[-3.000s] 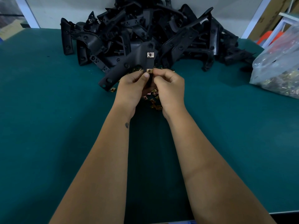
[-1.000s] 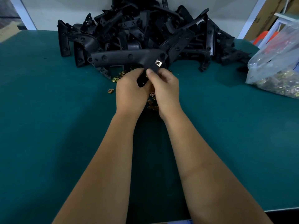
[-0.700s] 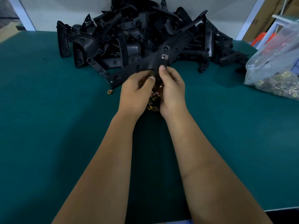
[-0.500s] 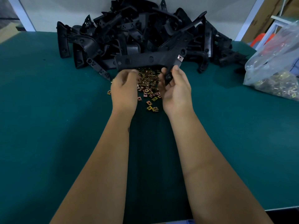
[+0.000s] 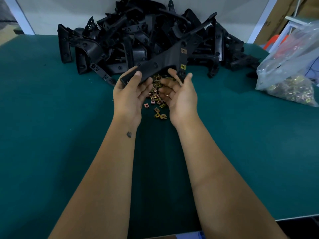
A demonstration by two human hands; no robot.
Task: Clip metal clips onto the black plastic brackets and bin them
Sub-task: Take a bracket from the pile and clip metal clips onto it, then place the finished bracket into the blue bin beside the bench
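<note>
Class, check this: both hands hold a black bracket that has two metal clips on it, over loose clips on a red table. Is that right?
Not quite: the head view shows a green table, not red. Otherwise right: the left hand and right hand hold the bracket bearing two clips above loose clips.

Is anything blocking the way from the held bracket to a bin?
No bin is in view, so the path cannot be judged. The bracket, with two clips on it, is held by the left hand and right hand.
</note>
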